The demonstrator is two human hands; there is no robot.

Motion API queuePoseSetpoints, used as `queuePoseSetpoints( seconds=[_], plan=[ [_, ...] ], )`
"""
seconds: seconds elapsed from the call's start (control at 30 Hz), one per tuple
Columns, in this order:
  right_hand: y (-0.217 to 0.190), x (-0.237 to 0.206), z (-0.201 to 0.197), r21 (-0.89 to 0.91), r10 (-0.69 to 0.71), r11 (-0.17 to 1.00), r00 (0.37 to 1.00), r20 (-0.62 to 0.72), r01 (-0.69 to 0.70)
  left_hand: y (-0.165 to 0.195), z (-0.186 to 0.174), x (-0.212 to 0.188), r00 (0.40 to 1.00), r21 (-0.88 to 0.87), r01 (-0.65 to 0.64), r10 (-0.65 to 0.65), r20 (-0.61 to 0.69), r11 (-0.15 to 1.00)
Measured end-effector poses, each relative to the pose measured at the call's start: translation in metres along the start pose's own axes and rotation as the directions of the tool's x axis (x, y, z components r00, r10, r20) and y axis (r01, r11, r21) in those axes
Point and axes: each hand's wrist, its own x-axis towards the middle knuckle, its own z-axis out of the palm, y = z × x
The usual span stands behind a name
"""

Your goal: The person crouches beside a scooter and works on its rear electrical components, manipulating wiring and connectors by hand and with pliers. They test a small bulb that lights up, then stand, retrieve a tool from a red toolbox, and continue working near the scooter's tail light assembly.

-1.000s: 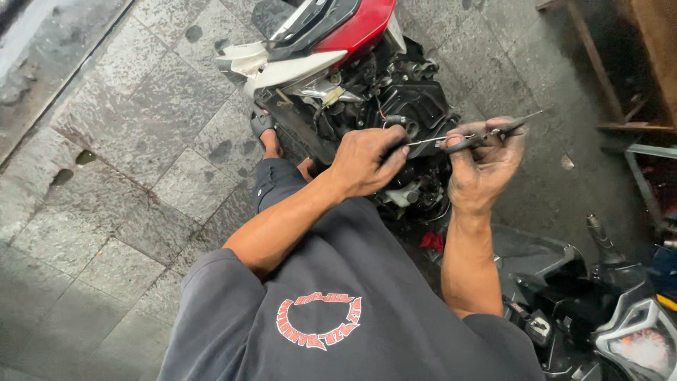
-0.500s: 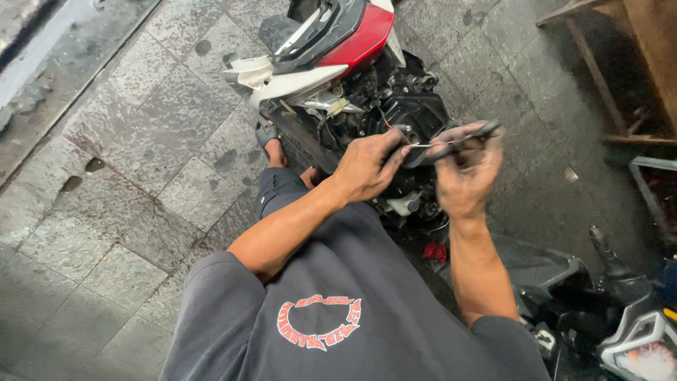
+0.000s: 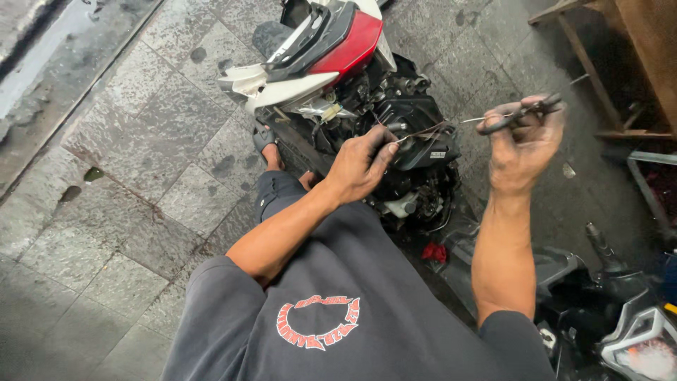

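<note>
Left hand [image 3: 360,166], grimy, pinches the near end of a thin steel wire [image 3: 430,130] between thumb and fingertips. Right hand [image 3: 525,144], raised and well apart, is closed around dark metal pliers [image 3: 522,113] clamping the wire's far end. Wire spans above the exposed black engine of a red-and-white scooter [image 3: 338,49] on grey stone paving [image 3: 141,141].

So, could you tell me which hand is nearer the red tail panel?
Left. The left hand is just below the red tail panel; the right hand is farther off, holding pliers.
</note>
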Motion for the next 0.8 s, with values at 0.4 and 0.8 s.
queuePoseSetpoints(
  seconds=[0.4,0.8],
  plan=[
    [-0.004,0.008,-0.044,-0.072,0.412,0.91,0.869,0.272,-0.409,0.017,-0.005,0.013,0.996,0.085,0.004,0.003,-0.084,0.996],
    [-0.053,-0.001,0.042,-0.629,0.486,0.777,0.665,0.567,-0.032,0.035,-0.013,0.019,0.996,0.274,-0.074,0.084,-0.027,0.959]
  ],
)
